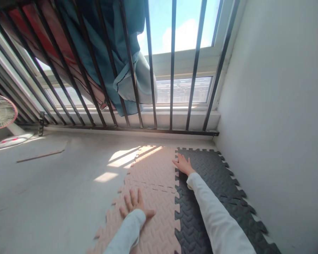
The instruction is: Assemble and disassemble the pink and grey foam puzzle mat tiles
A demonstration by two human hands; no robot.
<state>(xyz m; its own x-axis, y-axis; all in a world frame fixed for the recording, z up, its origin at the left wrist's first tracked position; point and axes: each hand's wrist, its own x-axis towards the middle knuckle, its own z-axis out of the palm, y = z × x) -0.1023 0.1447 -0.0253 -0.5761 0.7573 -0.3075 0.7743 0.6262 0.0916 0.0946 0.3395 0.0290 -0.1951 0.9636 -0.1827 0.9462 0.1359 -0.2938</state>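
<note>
My left hand [136,204] lies flat with fingers spread on a pink interlocking foam mat [151,169]. My right hand [182,164] reaches further forward and rests flat on the toothed seam where the pink mat meets a dark grey foam mat [214,176]. Both hands hold nothing. Both arms wear white sleeves. The mats lie joined on the grey floor next to the right wall.
A barred window [172,70] runs along the far wall, with blue and red fabric [106,53] hanging behind the bars. A floor fan [1,113] stands at the far left. A thin wooden strip [41,155] lies on the floor. A white wall [281,106] closes the right side.
</note>
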